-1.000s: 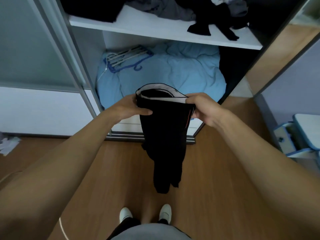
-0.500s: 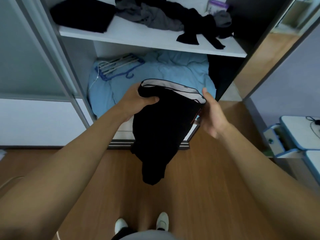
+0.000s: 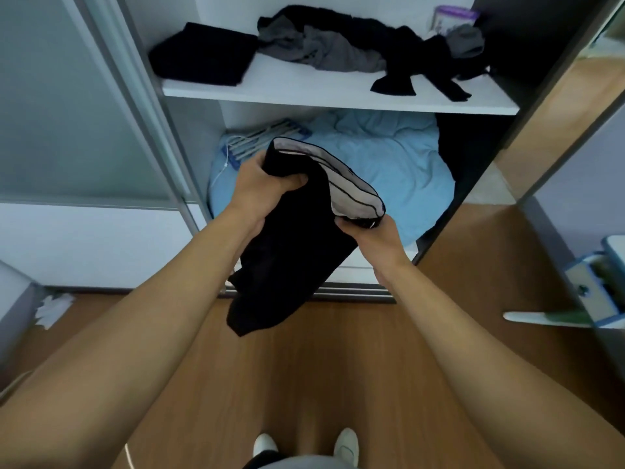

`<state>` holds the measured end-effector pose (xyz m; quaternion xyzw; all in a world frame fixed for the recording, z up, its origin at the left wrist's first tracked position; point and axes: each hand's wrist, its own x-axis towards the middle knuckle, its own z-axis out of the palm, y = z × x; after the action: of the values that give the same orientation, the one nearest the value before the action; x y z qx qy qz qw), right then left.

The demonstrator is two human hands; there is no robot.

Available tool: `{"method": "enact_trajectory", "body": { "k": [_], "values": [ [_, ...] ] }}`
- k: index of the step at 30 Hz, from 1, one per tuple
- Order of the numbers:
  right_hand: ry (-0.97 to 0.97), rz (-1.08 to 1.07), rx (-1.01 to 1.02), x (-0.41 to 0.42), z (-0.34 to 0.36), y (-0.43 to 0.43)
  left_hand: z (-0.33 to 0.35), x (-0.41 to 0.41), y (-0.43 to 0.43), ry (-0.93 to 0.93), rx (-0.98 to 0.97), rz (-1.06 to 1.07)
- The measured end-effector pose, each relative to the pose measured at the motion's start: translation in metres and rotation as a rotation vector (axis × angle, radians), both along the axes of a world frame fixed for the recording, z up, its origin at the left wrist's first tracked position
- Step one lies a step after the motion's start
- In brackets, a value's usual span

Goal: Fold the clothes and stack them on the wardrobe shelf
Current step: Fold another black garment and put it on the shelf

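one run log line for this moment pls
stage: folding | left hand: grips black pants waistband | right hand: grips waistband too | shelf: folded black garment, loose pile

The trousers [image 3: 287, 252] have been tilted from level to slanted. The waistband end gripped by the left hand [image 3: 260, 187] has been raised towards the shelf [image 3: 304, 93]. The other end has been lowered away from it and gripped from beneath by the right hand [image 3: 375, 238].

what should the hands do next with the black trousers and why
Probably fold the hanging legs up toward the waistband: the black trousers dangle loose below the left hand and right hand, which both grip the waistband, not yet compact like the folded black garment on the shelf.
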<state>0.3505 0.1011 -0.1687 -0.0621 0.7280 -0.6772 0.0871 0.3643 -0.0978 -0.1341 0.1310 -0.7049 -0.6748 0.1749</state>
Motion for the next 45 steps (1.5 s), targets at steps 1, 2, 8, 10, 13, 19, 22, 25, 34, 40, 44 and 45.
{"method": "enact_trajectory", "body": {
  "k": [1, 2, 8, 10, 13, 19, 22, 25, 34, 40, 44, 45],
  "values": [
    [-0.009, -0.037, -0.021, -0.003, 0.001, -0.002, 0.0, 0.003, -0.003, 0.018, -0.006, -0.012],
    [-0.014, -0.049, -0.028, -0.006, 0.003, -0.002, -0.001, 0.006, -0.006, 0.031, -0.018, -0.033],
    [0.093, 0.125, -0.011, -0.018, 0.022, 0.009, -0.013, 0.02, -0.027, -0.009, 0.102, -0.107],
    [0.084, 0.172, -0.028, -0.021, 0.027, 0.009, -0.018, 0.022, -0.027, -0.029, 0.17, -0.13],
    [0.074, 0.195, -0.031, -0.023, 0.031, 0.008, -0.028, 0.021, -0.026, -0.061, 0.309, -0.172],
    [-0.092, 0.147, -0.154, -0.024, 0.046, 0.015, -0.068, 0.021, -0.009, -0.239, 0.293, -0.482],
    [-0.213, 0.141, -0.139, -0.03, 0.057, 0.023, -0.08, 0.019, 0.009, -0.24, 0.268, -0.489],
    [-0.31, 0.131, 0.062, -0.044, 0.07, 0.041, -0.079, 0.013, 0.017, -0.218, 0.284, -0.416],
    [-0.354, 0.122, -0.019, -0.064, 0.033, 0.091, -0.051, 0.0, 0.041, -0.203, 0.101, -0.3],
    [-0.436, 0.393, 0.146, -0.03, -0.019, 0.087, -0.035, 0.005, 0.032, -0.175, 0.23, -0.239],
    [-0.354, 0.209, -0.164, -0.018, -0.018, 0.061, -0.026, 0.005, 0.013, -0.229, 0.209, -0.112],
    [-0.366, 0.193, -0.239, -0.017, -0.015, 0.056, -0.025, 0.007, 0.006, -0.25, 0.252, -0.086]
  ]
}}
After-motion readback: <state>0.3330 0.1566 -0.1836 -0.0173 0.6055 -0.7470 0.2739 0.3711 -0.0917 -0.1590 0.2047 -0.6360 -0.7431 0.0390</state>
